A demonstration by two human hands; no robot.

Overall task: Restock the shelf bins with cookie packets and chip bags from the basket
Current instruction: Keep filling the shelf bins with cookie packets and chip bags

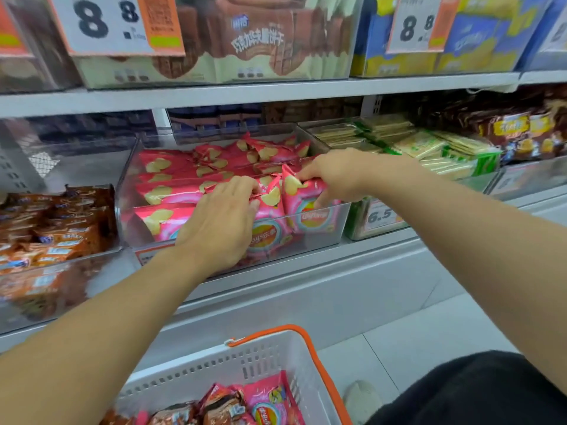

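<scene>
Both hands are in the clear chip bin (pixel 337 220) on the middle shelf (pixel 276 96), standing pink chip bags upright at its front wall. The left hand (pixel 221 222) has its fingers curled over the top seam of one bag (pixel 270 222), its grip clamped on that seam; the right hand (pixel 334 176) pinches the top of the next bag (pixel 310 207) to its right, fingers and thumb closed on the crimped edge. Holding both by their tops probably keeps them vertical and face-out so they line up against the front wall instead of slumping onto the flat bags (pixel 171 176) stacked behind. The bin looks nearly full: bags reach both side walls, and the only loose room seems to be at the front left, where one bag (pixel 159 219) leans. The shelf above overhangs the back rows, so entry is from the front and top. Left of this bin sit brown cookie packets (pixel 61 228); right of it, green-and-cream wafer packs (pixel 429 148). Below, the white basket (pixel 214 363) with its orange handle (pixel 310 357) holds more pink chip bags (pixel 270 400) and brown packets (pixel 221 406), so restocking is, I judge, well short of done.
</scene>
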